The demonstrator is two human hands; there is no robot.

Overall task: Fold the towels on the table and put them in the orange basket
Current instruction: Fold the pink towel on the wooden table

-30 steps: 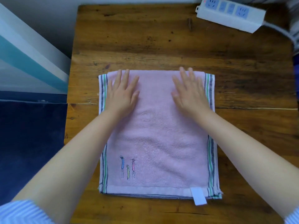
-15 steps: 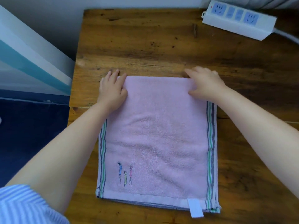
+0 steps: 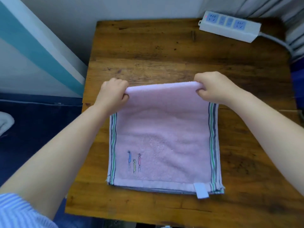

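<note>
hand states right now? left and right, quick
Left hand: closed, gripping the far left corner of the pink towel.
Right hand: closed, gripping the towel's far right corner.

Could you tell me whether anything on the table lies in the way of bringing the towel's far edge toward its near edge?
Nothing visible does. Both hands grip the pink towel at its far corners; its surface is bare, and the power strip sits far behind.

Both hands — left hand (image 3: 113, 94), right hand (image 3: 215, 88) — went from flat to gripping the towel's (image 3: 162, 137) now-lifted far edge.
</note>
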